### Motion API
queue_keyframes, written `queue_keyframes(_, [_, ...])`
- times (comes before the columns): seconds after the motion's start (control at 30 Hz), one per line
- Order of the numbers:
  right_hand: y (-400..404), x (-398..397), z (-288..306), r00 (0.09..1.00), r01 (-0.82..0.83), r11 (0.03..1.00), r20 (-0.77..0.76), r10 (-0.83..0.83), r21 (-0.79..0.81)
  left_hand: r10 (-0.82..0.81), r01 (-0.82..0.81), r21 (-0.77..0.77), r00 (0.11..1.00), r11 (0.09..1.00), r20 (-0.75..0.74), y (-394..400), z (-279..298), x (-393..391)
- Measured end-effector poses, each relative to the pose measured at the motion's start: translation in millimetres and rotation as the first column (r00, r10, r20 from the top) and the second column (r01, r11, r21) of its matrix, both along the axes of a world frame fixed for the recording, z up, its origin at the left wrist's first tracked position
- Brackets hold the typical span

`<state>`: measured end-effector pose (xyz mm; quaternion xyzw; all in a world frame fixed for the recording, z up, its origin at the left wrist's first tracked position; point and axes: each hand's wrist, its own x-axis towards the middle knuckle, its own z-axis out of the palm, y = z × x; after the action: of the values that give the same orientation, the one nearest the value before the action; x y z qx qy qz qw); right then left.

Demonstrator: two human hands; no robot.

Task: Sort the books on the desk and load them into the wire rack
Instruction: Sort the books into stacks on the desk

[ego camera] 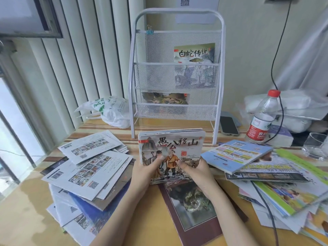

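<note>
Left hand, right hand grip book stack upright before wire rack

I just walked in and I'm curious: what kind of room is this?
Probably a home desk by a window: a wire rack of picture books, loose book piles, a water bottle and a phone.

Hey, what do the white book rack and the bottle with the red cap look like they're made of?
The white rack looks like painted metal: a bent tube frame with perforated mesh pockets you can see books through. The bottle looks like thin clear plastic, see-through with ribbed walls, a red screw cap and a printed red and white label, probably film or paper.
</note>
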<state>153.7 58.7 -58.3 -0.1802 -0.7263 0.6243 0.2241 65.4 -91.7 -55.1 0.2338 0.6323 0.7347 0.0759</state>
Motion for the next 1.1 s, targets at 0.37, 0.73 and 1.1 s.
queue_keyframes(0.37, [-3.2, -9.3, -6.3, 0.997, 0.067, 0.998, -0.041, -0.066, 0.004, 0.179, -0.176, 0.038, 0.981, 0.984, -0.073, 6.0, -3.7, -6.7])
queue_keyframes(0.73, [12.6, -110.8, 27.8, 0.981, 0.085, 0.996, -0.177, -0.077, 0.04, 0.368, -0.429, -0.121, 0.864, 0.895, -0.345, 32.6, 38.3, -113.3])
queue_keyframes(1.1, [36.5, -146.2, -26.1, 0.968, 0.244, 0.956, 0.024, -0.251, 0.164, 0.407, -0.457, -0.298, 0.887, 0.838, -0.216, 62.5, -15.7, -150.8])
